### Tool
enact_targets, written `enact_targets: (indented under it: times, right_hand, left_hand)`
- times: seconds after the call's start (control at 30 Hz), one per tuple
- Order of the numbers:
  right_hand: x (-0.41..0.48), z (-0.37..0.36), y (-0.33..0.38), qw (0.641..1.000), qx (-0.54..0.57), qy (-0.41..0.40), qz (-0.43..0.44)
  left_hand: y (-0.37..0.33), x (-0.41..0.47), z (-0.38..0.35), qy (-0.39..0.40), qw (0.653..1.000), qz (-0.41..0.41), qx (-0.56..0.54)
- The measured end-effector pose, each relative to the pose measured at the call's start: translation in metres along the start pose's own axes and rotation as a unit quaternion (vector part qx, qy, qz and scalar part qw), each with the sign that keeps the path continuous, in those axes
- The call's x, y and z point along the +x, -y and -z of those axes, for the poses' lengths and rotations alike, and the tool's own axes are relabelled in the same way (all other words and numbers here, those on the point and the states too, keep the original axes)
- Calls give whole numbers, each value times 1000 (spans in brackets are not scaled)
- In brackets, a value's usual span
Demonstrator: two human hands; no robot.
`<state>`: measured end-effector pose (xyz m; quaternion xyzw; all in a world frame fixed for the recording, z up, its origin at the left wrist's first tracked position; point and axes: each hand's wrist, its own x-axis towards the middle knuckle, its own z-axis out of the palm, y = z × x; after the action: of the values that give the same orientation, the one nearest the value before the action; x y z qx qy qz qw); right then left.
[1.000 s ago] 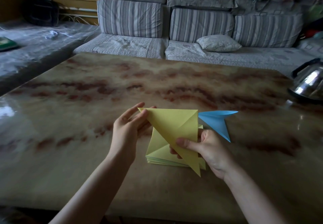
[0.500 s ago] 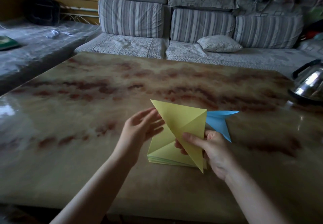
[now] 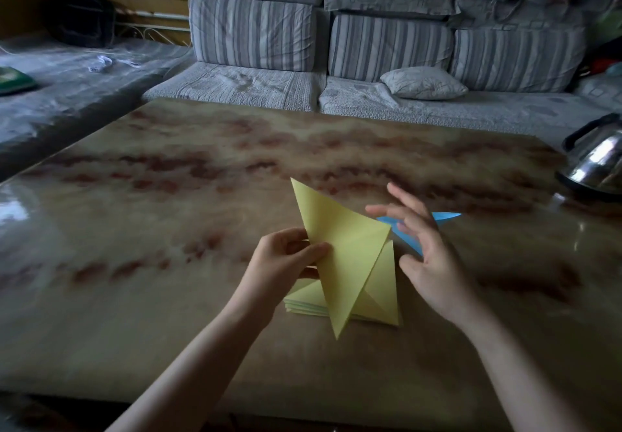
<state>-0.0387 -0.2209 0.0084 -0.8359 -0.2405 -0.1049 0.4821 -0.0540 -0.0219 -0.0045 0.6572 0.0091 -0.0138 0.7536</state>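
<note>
Marbled brown worktop, dim light, striped sofa behind it. Landmark for all positions: the stack of yellow paper near the front edge.

Left hand: above the stack's left part, thumb and curled fingers pinching the left edge of the folded yellow sheet. The sheet is lifted clear of the stack, standing as a long triangle with one tip up and away and one tip down over the stack's front edge.

Right hand: above and right of the stack, fingers spread and relaxed, grasping nothing, just beside the sheet and apart from it.

We judge the step as a re-grip between folds. Next move likely calls for the right hand to take the free right corner and match edges before creasing.

Blue folded piece lies behind the stack to the right; kettle sits far right of it.
</note>
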Motion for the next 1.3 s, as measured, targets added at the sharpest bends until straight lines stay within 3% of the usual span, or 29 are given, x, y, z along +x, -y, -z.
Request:
enact_targets:
  times: [0.07, 0.2, 0.3, 0.4, 0.57, 0.77, 0.9, 1.1, 1.3]
  right_hand:
    - [0, 5, -1, 998, -38, 43, 24]
    - [1, 4, 0, 996, -35, 80, -5]
    - [2, 0, -1, 999, -5, 44, -25]
    - [3, -7, -4, 993, 104, -6, -52]
    - [3, -12, -3, 985, 147, -47, -76]
    - [2, -23, 2, 957, 240, -89, -136]
    - [1, -33, 7, 956, 243, -69, -148]
    - [-2, -45, 5, 954, 233, -107, -157]
    - [7, -15, 14, 962, 192, -149, -126]
  left_hand:
    - [0, -1, 0, 16, 1000, 1, 8]
    - [-2, -2, 1, 30, 999, 10, 9]
    - [-4, -3, -2, 36, 999, 24, -13]
    - [-8, -7, -4, 58, 994, 46, -75]
    - [-11, -8, -8, 64, 988, 68, -126]
    - [-9, -9, -10, 30, 997, 0, -69]
    - [-4, -10, -12, -18, 996, -19, -83]
    - [-3, -12, -16, -48, 991, -20, -122]
    - [-7, -7, -9, -76, 993, -83, 15]
